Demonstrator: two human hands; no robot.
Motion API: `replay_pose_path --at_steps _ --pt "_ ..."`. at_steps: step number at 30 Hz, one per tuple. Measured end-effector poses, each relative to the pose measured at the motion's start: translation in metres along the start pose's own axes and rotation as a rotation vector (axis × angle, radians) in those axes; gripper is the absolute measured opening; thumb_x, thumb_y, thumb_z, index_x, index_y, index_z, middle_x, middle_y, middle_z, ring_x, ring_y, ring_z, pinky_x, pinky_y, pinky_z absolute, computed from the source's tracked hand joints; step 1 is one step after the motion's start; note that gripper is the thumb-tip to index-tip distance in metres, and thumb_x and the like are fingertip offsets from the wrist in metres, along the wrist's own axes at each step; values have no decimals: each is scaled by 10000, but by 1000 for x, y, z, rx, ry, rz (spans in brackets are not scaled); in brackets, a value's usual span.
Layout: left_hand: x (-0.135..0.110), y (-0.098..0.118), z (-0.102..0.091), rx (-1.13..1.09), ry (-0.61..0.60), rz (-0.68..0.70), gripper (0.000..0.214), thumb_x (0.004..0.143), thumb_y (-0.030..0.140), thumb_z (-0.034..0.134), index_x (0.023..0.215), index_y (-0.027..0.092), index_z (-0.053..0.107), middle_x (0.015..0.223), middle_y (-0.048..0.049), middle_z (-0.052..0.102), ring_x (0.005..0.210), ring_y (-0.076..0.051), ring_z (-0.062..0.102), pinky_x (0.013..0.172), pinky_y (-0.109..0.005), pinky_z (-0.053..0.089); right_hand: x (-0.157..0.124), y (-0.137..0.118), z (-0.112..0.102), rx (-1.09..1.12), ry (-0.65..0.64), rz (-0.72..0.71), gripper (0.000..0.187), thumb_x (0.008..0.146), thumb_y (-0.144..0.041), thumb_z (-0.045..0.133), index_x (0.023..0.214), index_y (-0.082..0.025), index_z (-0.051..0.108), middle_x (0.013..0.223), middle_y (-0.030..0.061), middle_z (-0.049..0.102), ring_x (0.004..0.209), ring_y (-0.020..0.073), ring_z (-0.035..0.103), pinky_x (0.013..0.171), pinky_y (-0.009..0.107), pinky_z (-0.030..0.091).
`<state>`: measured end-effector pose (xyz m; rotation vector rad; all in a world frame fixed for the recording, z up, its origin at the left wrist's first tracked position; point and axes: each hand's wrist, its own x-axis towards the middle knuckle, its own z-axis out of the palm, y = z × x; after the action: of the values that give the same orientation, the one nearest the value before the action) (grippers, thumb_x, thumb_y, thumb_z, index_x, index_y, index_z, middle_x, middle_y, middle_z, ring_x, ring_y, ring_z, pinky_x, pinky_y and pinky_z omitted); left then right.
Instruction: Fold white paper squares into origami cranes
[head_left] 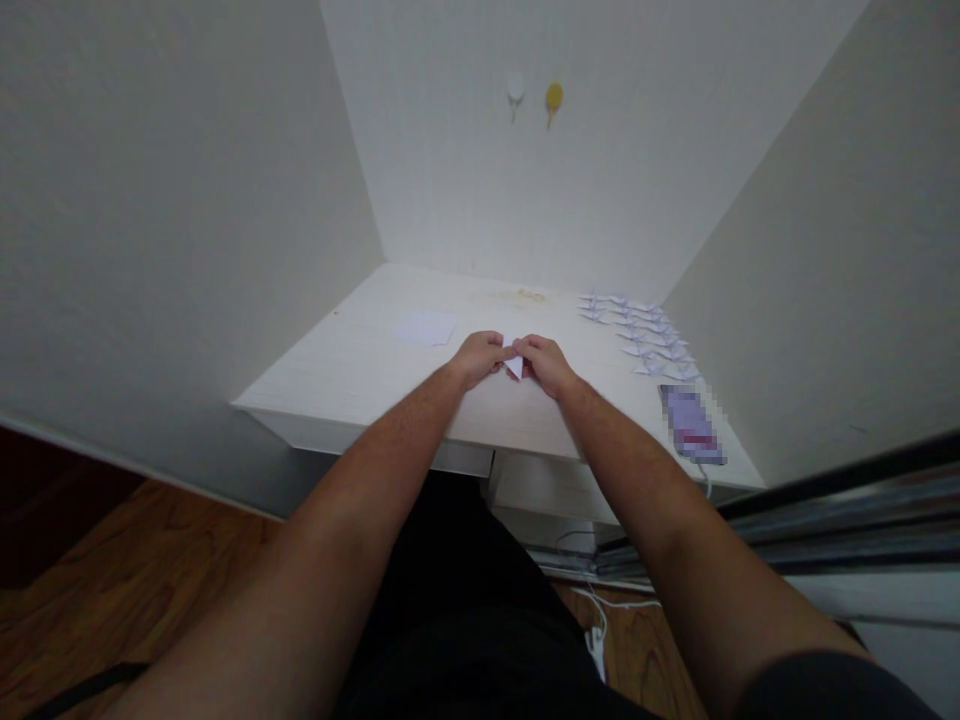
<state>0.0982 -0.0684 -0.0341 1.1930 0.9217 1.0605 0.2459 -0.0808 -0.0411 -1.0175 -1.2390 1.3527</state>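
Some flat white paper (429,328) lies on the desk (322,370), 10 o'clock of the hands. Left hand (478,360) pinches a small folded paper (515,366) near the front edge; right hand (549,366) pinches it from 3 o'clock. Both grips clamped. Risk: a slipping thumb could skew a fold. Folded paper figures (660,354), 2–3 o'clock: a wide right-hand sweep could scatter them.

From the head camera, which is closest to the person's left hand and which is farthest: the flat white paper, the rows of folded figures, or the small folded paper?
Nearest to the left hand first:
1. Small folded paper: held between both hands.
2. Flat white paper: on the desk, left of the hands.
3. Rows of folded figures: on the desk's right side.
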Motion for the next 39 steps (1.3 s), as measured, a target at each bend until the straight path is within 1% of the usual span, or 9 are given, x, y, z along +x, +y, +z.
replay_pose_path --at_steps 4,11,14,18,21,28,30,35,39 --pt "13 2 -2 -14 42 -23 328 626 150 842 627 152 514 511 40 499 413 -54 442 416 -199 279 21 0 -3 47 -22 65 236 713 -327 726 657 -175 553 540 -15 590 457 116 556 422 233 478" --pt "40 5 -10 -35 -2 -49 260 582 102 814 671 136 573 568 3 568 445 -68 475 428 -206 311 46 1 -10 63 47 49 167 721 -195 689 646 -171 543 535 -36 575 458 102 543 434 219 474" --pt "57 8 -10 -32 -53 -66 246 561 125 816 668 127 594 581 -9 576 463 -72 483 438 -207 313 54 5 -13 26 166 -17 188 758 -221 670 629 -173 541 480 -52 534 394 82 490 390 194 409" --pt "73 9 -11 -20 -133 -82 254 572 196 828 651 130 596 576 -5 563 490 -79 497 466 -205 336 59 9 -17 5 224 -46 219 778 -328 681 679 -184 549 482 -60 548 392 85 504 416 205 430" --pt "73 8 -12 25 -175 -84 286 624 285 826 626 144 577 527 17 520 470 -73 465 458 -201 316 56 7 -18 -45 237 -67 244 791 -385 658 689 -189 556 463 -64 544 391 87 505 414 202 416" --pt "58 6 -8 61 -76 -17 293 628 353 816 608 161 595 498 22 511 443 -73 418 442 -211 254 46 -2 -15 -63 232 -39 223 731 -384 680 665 -194 583 514 -49 577 439 101 537 437 222 447" --pt "58 5 -10 88 -81 -15 284 642 363 799 602 162 604 488 18 513 447 -79 421 452 -216 265 46 -2 -16 -57 252 -41 244 705 -389 696 623 -197 570 495 -42 574 435 102 529 437 224 442" --pt "58 4 -16 69 -84 24 278 649 366 787 601 165 601 509 21 525 481 -88 455 495 -222 320 44 -2 -15 -50 177 -75 282 688 -433 709 615 -194 579 509 -19 596 455 109 537 461 234 445" --pt "58 2 -17 15 -59 30 244 631 341 792 672 170 623 576 19 573 504 -95 487 513 -228 363 41 -2 -12 -93 182 -102 282 708 -433 701 621 -200 568 506 -26 581 455 109 531 464 234 432"
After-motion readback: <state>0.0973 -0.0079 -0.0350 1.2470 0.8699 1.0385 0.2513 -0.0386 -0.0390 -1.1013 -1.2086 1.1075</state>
